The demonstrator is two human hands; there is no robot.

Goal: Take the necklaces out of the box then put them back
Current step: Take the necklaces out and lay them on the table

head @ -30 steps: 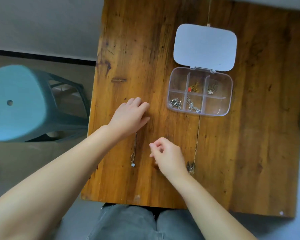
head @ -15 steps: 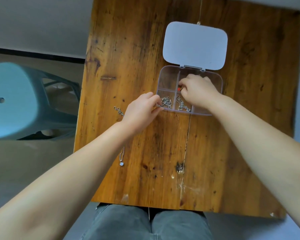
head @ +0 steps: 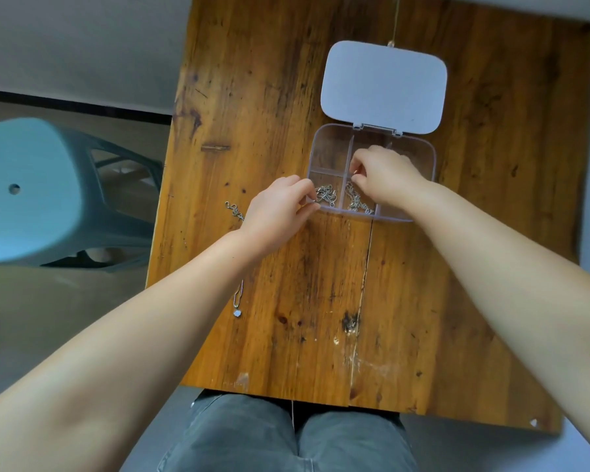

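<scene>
A clear compartment box (head: 330, 152) lies on the wooden table (head: 269, 97) with its white lid (head: 384, 86) folded back. Silver necklaces sit in its front-left compartment (head: 326, 195) and front-middle compartment (head: 356, 203). My left hand (head: 280, 214) pinches the box's front-left corner. My right hand (head: 385, 178) is over the middle compartments, its fingertips closed on a small shiny bit of a necklace that the hand mostly hides. Another necklace lies on the table under my left forearm, with its clasp end (head: 234, 210) and pendant (head: 237, 313) showing.
A pale blue plastic stool (head: 31, 192) stands on the floor left of the table. My knees in grey trousers (head: 286, 437) are at the table's near edge. A crack (head: 363, 284) runs down the tabletop in front of the box.
My right hand moved from the near table up into the box and now pinches there. My left hand left the laid-out necklace and went to the box's front-left corner.
</scene>
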